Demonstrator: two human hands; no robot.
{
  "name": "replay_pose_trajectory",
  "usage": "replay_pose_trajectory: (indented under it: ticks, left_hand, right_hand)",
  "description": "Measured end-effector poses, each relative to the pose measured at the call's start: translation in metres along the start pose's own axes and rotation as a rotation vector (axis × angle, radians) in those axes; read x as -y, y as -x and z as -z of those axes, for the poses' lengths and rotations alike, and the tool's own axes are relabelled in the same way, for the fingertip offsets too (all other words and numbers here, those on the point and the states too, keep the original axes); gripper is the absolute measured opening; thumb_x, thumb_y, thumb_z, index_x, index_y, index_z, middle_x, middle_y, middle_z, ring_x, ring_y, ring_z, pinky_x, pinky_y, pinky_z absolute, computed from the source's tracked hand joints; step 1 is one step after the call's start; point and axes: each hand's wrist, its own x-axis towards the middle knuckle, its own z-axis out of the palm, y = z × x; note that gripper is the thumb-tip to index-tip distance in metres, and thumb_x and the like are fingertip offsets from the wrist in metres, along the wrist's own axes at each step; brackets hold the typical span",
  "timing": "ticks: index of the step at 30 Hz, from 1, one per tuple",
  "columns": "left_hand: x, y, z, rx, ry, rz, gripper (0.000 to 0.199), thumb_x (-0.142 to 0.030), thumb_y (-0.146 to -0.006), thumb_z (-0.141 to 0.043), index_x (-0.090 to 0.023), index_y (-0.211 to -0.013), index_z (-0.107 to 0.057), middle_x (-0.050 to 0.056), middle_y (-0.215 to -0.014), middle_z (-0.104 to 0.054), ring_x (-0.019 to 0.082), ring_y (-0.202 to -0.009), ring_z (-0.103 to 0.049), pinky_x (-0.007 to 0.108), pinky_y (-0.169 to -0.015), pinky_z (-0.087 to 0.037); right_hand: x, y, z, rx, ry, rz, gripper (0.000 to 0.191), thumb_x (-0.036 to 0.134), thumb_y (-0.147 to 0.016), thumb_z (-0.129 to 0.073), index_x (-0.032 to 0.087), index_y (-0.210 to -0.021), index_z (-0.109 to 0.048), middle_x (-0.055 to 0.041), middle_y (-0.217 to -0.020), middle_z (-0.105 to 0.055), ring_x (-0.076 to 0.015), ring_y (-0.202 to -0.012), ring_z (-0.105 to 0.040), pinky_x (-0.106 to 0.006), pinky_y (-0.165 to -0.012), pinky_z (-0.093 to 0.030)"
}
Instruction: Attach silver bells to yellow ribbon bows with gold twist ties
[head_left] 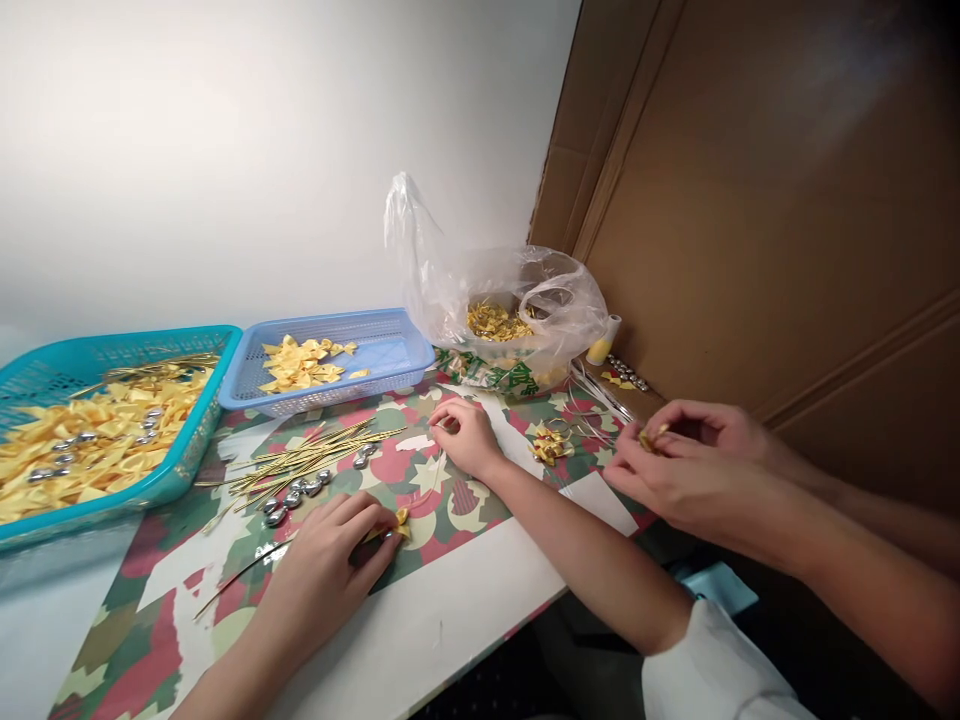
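My left hand (334, 555) is closed near the table's front, pinching a small yellow bow (403, 522); a dark gold wire (240, 578) runs out behind the hand to the left. Farther back, my right hand (466, 438) has thumb and index finger pressed together on the end of a thin pale thread (435, 480) that hangs toward the bow. Left of my hands lie a bundle of gold wires (300, 462) and several silver bells (296, 493). Gold pieces (550, 444) rest to the right of my right hand.
A teal basket (191, 430) of yellow bows is at the left, beside a blue basket (390, 350). A plastic bag (427, 270) with gold pieces stands at the back. Another person's hands (675, 460) hold a small gold piece at the right, before a cardboard wall (750, 200).
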Motion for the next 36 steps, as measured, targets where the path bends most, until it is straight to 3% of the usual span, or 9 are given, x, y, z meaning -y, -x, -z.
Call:
replay_pose_trajectory:
  ticks: [7, 13, 19, 22, 26, 28, 36]
  left_hand:
    - [0.002, 0.000, 0.000, -0.049, -0.032, -0.024, 0.017, -0.035, -0.089, -0.054, -0.024, -0.082, -0.065, 0.003, -0.083, -0.067, 0.020, -0.074, -0.058, 0.032, -0.066, -0.044]
    - [-0.001, 0.000, 0.001, -0.089, -0.047, -0.004, 0.016, -0.034, -0.089, -0.055, -0.025, -0.090, -0.068, 0.003, -0.088, -0.069, 0.021, -0.078, -0.059, 0.034, -0.069, -0.045]
    - [-0.008, 0.001, 0.004, -0.130, -0.064, 0.051, 0.016, -0.029, -0.088, -0.053, -0.022, -0.098, -0.064, 0.006, -0.094, -0.068, 0.023, -0.083, -0.059, 0.036, -0.074, -0.045]
    - [-0.008, 0.002, 0.004, -0.113, -0.086, 0.069, 0.017, -0.027, -0.087, -0.054, -0.023, -0.100, -0.063, 0.007, -0.100, -0.067, 0.024, -0.089, -0.058, 0.038, -0.076, -0.044]
    - [-0.006, 0.002, 0.003, -0.074, -0.087, 0.067, 0.015, -0.026, -0.087, -0.054, -0.023, -0.096, -0.066, 0.006, -0.098, -0.068, 0.024, -0.088, -0.057, 0.038, -0.076, -0.043]
    - [-0.006, 0.002, 0.003, -0.071, -0.081, 0.067, 0.015, -0.026, -0.088, -0.053, -0.023, -0.092, -0.067, 0.006, -0.095, -0.068, 0.023, -0.086, -0.056, 0.038, -0.075, -0.042]
    - [-0.008, 0.002, 0.001, -0.054, -0.062, 0.042, 0.021, -0.022, -0.090, -0.049, -0.025, -0.097, -0.069, 0.005, -0.094, -0.069, 0.023, -0.086, -0.055, 0.039, -0.077, -0.042]
  right_hand:
    - [0.000, -0.002, -0.002, -0.029, 0.001, 0.014, 0.012, 0.010, -0.073, -0.057, 0.021, -0.071, -0.062, -0.0031, -0.091, -0.066, -0.0148, -0.073, -0.060, -0.028, -0.068, -0.052]
    - [0.001, -0.002, 0.003, -0.160, -0.038, 0.067, 0.009, 0.014, -0.075, -0.056, 0.020, -0.071, -0.061, -0.0045, -0.089, -0.066, -0.0152, -0.071, -0.059, -0.028, -0.065, -0.051]
    - [0.002, -0.002, 0.004, -0.131, -0.056, 0.062, 0.007, 0.016, -0.075, -0.056, 0.020, -0.073, -0.062, -0.0049, -0.089, -0.065, -0.0153, -0.071, -0.059, -0.028, -0.063, -0.047]
    - [0.010, 0.003, 0.008, -0.009, -0.027, 0.127, 0.003, 0.018, -0.073, -0.065, 0.020, -0.075, -0.065, -0.0039, -0.089, -0.066, -0.0184, -0.082, -0.060, -0.033, -0.076, -0.049]
    - [0.022, 0.014, 0.014, 0.454, 0.110, 0.328, 0.016, 0.027, -0.067, -0.081, 0.023, -0.076, -0.069, -0.0031, -0.095, -0.067, -0.0230, -0.100, -0.052, -0.040, -0.090, -0.045]
    - [0.025, 0.019, 0.016, 0.585, 0.165, 0.369, 0.015, 0.026, -0.067, -0.082, 0.024, -0.072, -0.069, -0.0026, -0.097, -0.067, -0.0232, -0.102, -0.049, -0.042, -0.093, -0.043]
    - [0.022, 0.022, 0.013, 0.581, 0.245, 0.358, 0.011, 0.016, -0.079, -0.069, 0.023, -0.072, -0.066, -0.0027, -0.095, -0.067, -0.0230, -0.099, -0.047, -0.045, -0.095, -0.039]
